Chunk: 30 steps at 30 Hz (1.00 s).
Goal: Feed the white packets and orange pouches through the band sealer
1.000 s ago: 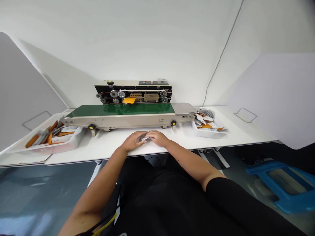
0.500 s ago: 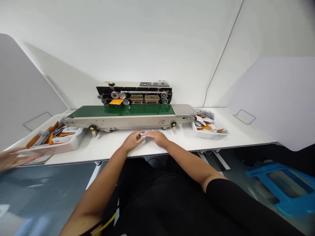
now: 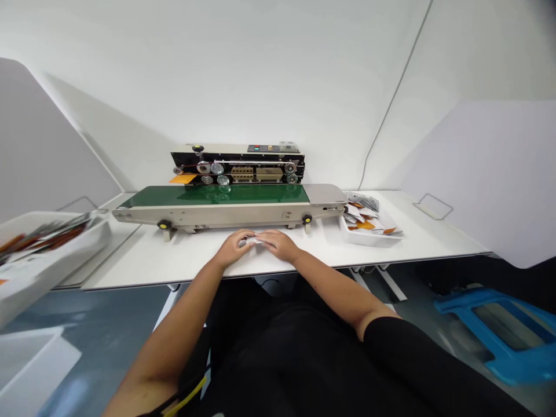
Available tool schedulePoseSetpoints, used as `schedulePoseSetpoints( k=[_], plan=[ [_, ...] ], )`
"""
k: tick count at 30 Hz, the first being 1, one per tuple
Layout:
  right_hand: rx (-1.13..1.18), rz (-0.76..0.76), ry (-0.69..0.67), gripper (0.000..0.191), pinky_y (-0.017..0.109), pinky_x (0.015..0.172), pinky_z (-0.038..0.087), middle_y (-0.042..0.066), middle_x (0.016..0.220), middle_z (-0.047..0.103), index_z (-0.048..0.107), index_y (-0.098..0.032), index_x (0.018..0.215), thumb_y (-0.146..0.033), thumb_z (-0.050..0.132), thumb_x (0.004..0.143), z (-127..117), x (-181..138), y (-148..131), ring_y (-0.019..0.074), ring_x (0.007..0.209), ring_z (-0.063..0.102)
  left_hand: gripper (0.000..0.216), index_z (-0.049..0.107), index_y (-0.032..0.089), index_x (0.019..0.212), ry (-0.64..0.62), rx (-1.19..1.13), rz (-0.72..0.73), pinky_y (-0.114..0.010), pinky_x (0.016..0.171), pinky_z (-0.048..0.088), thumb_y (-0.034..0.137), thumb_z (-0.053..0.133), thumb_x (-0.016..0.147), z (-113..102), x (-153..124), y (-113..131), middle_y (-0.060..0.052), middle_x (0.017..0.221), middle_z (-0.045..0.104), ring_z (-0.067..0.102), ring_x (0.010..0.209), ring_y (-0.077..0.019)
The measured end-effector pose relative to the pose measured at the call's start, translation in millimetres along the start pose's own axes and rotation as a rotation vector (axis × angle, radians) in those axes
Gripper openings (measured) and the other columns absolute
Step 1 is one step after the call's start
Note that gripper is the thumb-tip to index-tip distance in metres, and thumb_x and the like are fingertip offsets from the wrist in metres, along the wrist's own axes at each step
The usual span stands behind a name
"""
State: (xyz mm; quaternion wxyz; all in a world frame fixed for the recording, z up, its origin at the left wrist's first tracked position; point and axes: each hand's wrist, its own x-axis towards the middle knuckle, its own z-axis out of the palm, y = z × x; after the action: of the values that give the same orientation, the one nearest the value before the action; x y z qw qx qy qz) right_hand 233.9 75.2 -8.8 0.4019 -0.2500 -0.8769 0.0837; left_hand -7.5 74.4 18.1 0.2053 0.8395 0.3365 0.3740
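Left hand [image 3: 233, 249] and right hand [image 3: 281, 245], fingers curled, grip small pale flat packet [image 3: 254, 240] over white tabletop [image 3: 160, 262]. Flat orange packet [image 3: 182, 179] at left end of black metal roller machine [image 3: 234, 157].

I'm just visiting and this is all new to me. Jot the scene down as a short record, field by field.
Left hand: holding a small pale item
Right hand: on the same item, meeting the left
Item details: mostly hidden by fingers
Machine: behind the hands, with a green belt
Orange packet: at the machine's left, above the belt
Right bin: mixed packets inside
Left bin: mixed packets inside
Lower-left corner: another white bin
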Motion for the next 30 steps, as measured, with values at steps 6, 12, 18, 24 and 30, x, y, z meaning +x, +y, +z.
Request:
schedulePoseSetpoints(
  k=[6, 12, 18, 24, 30],
  plan=[
    [0.133, 0.131, 0.073, 0.039, 0.044, 0.114, 0.045, 0.008, 0.141, 0.065, 0.067, -0.027, 0.135, -0.040, 0.061, 0.098, -8, -2, -3, 0.0243, 0.130, 0.061, 0.030, 0.071, 0.020, 0.116, 0.095, 0.023, 0.076, -0.046, 0.104, 0.051, 0.040, 0.063, 0.095, -4, -1, 0, -0.012, 0.120, 0.071, 0.066, 0.115, -0.0285],
    [0.200, 0.186, 0.102, 0.045, 0.043, 0.113, 0.045, 0.011, 0.138, 0.066, 0.066, -0.024, 0.135, -0.040, 0.067, 0.093, -12, -3, -4, 0.0261, 0.129, 0.062, 0.030, 0.070, 0.020, 0.116, 0.120, 0.061, 0.140, -0.048, 0.106, 0.050, 0.039, 0.065, 0.094, -3, -1, 2, -0.013, 0.123, 0.071, 0.065, 0.118, -0.0292],
    [0.218, 0.214, 0.124, 0.048, 0.043, 0.113, 0.045, 0.010, 0.136, 0.067, 0.064, -0.024, 0.137, -0.036, 0.067, 0.091, -17, -4, -9, 0.0259, 0.128, 0.061, 0.029, 0.070, 0.020, 0.117, 0.135, 0.067, 0.150, -0.048, 0.106, 0.051, 0.038, 0.065, 0.095, -2, -1, 4, -0.013, 0.122, 0.072, 0.066, 0.117, -0.0285],
    [0.310, 0.451, 0.303, 0.047, 0.037, 0.100, 0.054, 0.012, 0.130, 0.069, 0.069, -0.020, 0.129, -0.041, 0.070, 0.087, -12, -1, -8, 0.0242, 0.114, 0.068, 0.028, 0.069, 0.020, 0.114, 0.287, 0.133, 0.144, -0.047, 0.105, 0.051, 0.039, 0.065, 0.094, -4, -2, 6, -0.012, 0.121, 0.072, 0.066, 0.117, -0.0284],
    [0.665, 0.774, 0.125, 0.038, 0.035, 0.087, 0.055, 0.007, 0.101, 0.078, 0.079, -0.019, 0.099, -0.053, 0.072, 0.084, 5, 17, -29, 0.0240, 0.097, 0.071, 0.030, 0.068, 0.020, 0.110, 0.484, 0.259, 0.148, -0.048, 0.105, 0.050, 0.042, 0.072, 0.090, -6, -4, 4, -0.012, 0.118, 0.073, 0.066, 0.115, -0.0288]
  ],
)
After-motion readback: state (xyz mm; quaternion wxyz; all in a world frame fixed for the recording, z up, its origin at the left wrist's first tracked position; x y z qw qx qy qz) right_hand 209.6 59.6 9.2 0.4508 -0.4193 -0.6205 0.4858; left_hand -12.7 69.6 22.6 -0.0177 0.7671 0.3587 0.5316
